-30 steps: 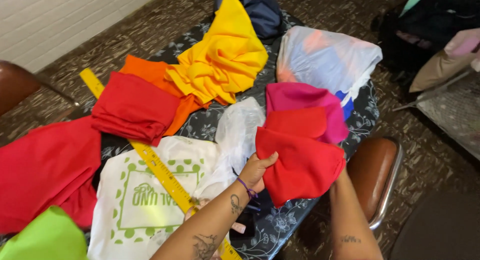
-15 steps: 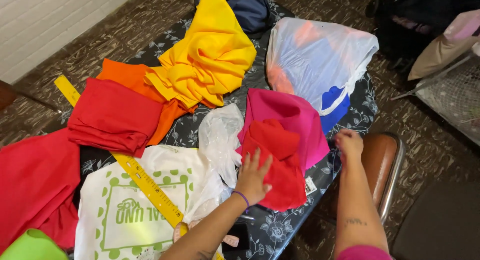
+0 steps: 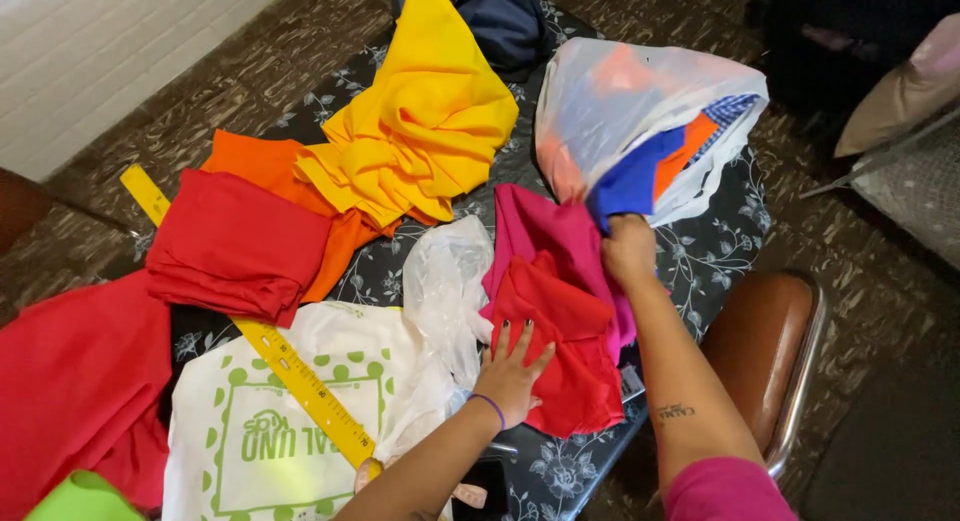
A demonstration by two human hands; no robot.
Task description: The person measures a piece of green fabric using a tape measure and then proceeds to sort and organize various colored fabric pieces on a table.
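My left hand (image 3: 513, 372) lies flat with spread fingers on a folded red cloth (image 3: 560, 341) near the table's front edge. Under that cloth sits a magenta cloth (image 3: 550, 236). My right hand (image 3: 629, 251) is closed on a blue cloth (image 3: 638, 178) that hangs out of a translucent white plastic bag (image 3: 640, 101). The bag also holds orange and blue-checked fabric.
A yellow cloth (image 3: 420, 121), an orange cloth (image 3: 270, 171) and another folded red cloth (image 3: 238, 246) lie further left. A yellow ruler (image 3: 300, 381) crosses a white bag with green print (image 3: 255, 431). A brown chair (image 3: 765, 341) stands at the right of the dark floral table (image 3: 720, 251).
My right hand let go of the red cloth, swung out past the table edge, then reached up and took hold of the blue cloth at the bag. My left hand settled flat on the red cloth.
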